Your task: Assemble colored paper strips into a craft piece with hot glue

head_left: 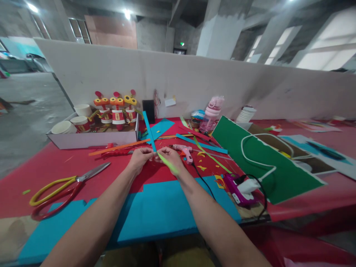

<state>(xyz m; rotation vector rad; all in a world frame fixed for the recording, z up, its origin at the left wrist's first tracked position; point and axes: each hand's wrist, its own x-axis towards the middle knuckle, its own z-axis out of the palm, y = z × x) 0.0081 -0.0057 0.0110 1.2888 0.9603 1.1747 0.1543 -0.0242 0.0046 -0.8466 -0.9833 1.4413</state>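
Single head view, looking forward and down over own forearms; left hand [139, 157] and right hand [171, 157] near, mid-frame; table [41, 170] beneath, partition wall [111, 70] beyond them.

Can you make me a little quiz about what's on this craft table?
1. Which strips do the left hand and right hand pinch together? A) blue strip and green strip B) two orange strips
2. True or false: the scissors lie beside the left forearm, untouched.
3. What pink tool lies just beyond the right hand?

Key: 1 A. 2 true. 3 the glue gun.
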